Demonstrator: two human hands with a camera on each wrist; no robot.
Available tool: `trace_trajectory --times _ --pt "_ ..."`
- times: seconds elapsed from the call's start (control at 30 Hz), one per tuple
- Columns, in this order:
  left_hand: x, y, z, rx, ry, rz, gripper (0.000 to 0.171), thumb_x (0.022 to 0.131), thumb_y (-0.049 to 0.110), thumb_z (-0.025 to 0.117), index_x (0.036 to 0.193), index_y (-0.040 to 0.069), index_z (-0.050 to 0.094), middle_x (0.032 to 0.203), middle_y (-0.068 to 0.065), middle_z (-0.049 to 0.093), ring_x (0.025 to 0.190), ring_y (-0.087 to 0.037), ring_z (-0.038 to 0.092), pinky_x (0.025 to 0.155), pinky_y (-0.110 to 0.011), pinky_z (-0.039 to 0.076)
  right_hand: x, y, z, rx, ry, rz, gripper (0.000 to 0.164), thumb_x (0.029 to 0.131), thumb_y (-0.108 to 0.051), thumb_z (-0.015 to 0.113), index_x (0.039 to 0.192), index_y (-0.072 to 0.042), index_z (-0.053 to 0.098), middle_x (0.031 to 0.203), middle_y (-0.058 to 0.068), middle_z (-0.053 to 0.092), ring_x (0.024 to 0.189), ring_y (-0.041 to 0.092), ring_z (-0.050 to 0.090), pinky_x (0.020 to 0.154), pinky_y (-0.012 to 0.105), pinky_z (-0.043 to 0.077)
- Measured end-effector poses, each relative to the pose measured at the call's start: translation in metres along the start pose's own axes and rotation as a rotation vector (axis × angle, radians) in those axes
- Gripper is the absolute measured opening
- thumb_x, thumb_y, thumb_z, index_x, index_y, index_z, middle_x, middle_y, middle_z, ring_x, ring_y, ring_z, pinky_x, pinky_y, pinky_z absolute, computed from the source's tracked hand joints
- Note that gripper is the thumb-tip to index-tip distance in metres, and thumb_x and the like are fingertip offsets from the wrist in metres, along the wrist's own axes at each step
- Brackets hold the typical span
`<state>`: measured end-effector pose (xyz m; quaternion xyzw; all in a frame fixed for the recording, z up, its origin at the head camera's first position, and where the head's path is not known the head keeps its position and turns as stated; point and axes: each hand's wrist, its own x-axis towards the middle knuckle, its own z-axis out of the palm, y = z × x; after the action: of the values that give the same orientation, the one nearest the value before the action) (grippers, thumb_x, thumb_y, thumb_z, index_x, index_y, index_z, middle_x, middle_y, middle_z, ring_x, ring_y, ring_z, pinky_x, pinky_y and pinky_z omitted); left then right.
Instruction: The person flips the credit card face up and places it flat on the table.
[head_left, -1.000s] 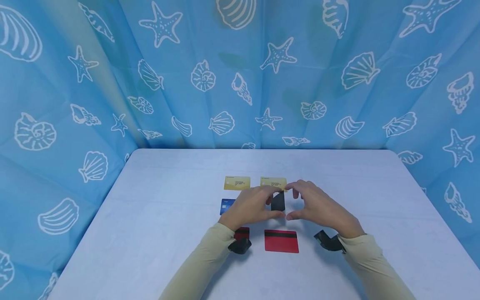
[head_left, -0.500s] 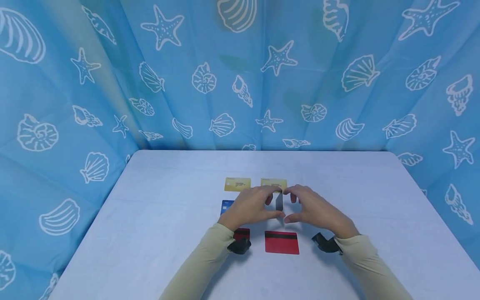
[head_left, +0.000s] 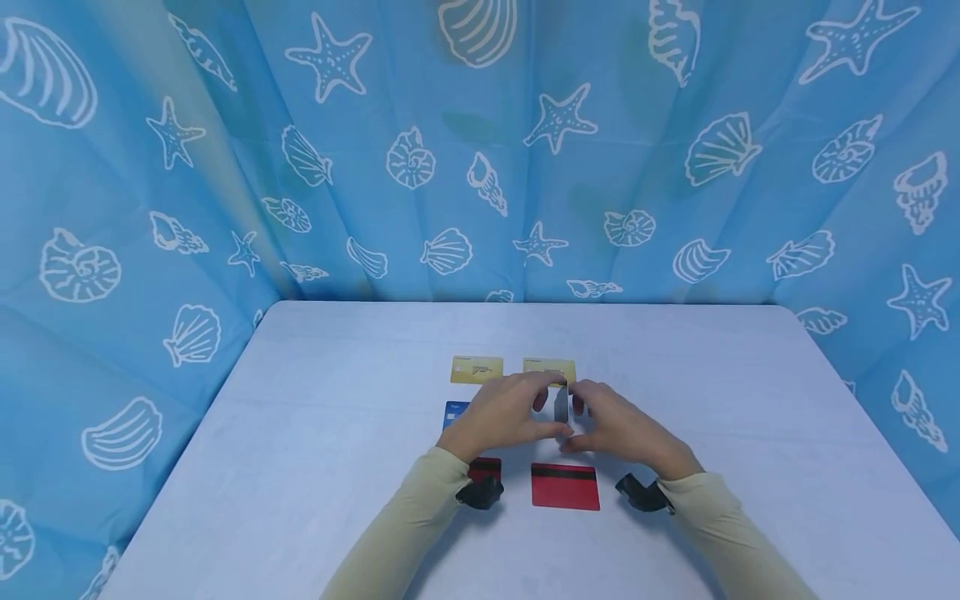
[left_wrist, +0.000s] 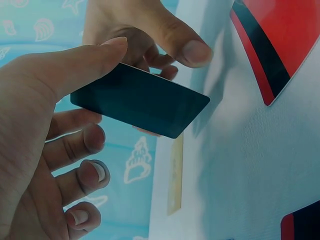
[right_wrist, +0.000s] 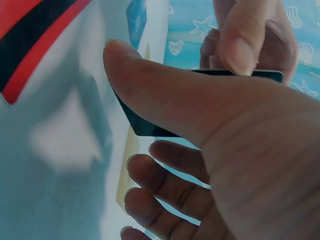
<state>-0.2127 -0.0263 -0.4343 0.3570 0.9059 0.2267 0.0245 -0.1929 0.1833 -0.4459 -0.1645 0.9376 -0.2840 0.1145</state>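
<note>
My left hand [head_left: 510, 412] pinches a dark, plain-faced plastic card [head_left: 562, 406] by one end, between thumb and index finger. The card is raised above the table and turned nearly edge-on in the head view. Close by on its right, my right hand [head_left: 626, 425] has its thumb and fingers spread around the card's free end. In the left wrist view the right thumb [left_wrist: 195, 52] stands apart from the dark card [left_wrist: 140, 100]. The right wrist view shows the right thumb [right_wrist: 150, 87] covering part of the card; contact there cannot be told.
Two gold cards [head_left: 477, 370] lie in a back row on the white table [head_left: 337, 450]. A blue card [head_left: 455, 412] and a red striped card [head_left: 483, 469] are partly covered by the left arm. Another red card [head_left: 566, 492] lies in front. A blue curtain [head_left: 420, 100] hangs behind.
The dark card has turned from showing its face to nearly edge-on in the head view. My right hand has moved left, nearer the card; the left hand stays in place.
</note>
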Motion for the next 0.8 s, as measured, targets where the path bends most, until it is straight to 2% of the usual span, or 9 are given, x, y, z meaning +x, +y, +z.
trace_trajectory --times 0.1,0.33,0.57,0.8 --pt "0.0 0.0 0.001 0.003 0.007 0.007 0.067 0.087 0.055 0.078 0.142 0.022 0.059 0.092 0.001 0.069 0.073 -0.005 0.053 0.058 -0.017 0.039 0.0 0.001 0.003 -0.002 0.004 -0.005 0.064 0.073 -0.028 0.094 0.124 -0.008 0.06 0.101 0.004 0.06 0.091 0.017 0.054 0.071 0.029 0.05" --pt "0.0 0.0 0.001 0.001 0.006 0.006 0.067 0.087 0.054 0.079 0.142 0.021 0.059 0.095 0.001 0.069 0.076 -0.005 0.054 0.059 -0.017 0.041 0.004 0.005 0.008 0.022 0.001 -0.006 0.064 0.076 -0.025 0.093 0.127 -0.008 0.059 0.1 0.003 0.06 0.091 0.017 0.054 0.072 0.03 0.05" --pt "-0.001 0.001 0.001 0.002 0.001 0.006 0.067 0.087 0.056 0.078 0.142 0.022 0.06 0.094 0.003 0.068 0.075 -0.004 0.054 0.059 -0.016 0.04 0.007 0.007 0.013 0.032 -0.001 0.003 0.055 0.076 -0.023 0.092 0.119 -0.009 0.062 0.099 0.002 0.06 0.09 0.016 0.054 0.074 0.03 0.05" --pt "-0.002 0.0 -0.001 -0.014 -0.007 -0.005 0.069 0.086 0.054 0.079 0.143 0.021 0.059 0.094 0.0 0.069 0.073 -0.005 0.054 0.059 -0.017 0.041 0.006 0.006 0.012 -0.012 0.005 0.016 0.06 0.078 -0.025 0.092 0.125 -0.007 0.06 0.1 0.003 0.061 0.088 0.015 0.055 0.072 0.028 0.051"
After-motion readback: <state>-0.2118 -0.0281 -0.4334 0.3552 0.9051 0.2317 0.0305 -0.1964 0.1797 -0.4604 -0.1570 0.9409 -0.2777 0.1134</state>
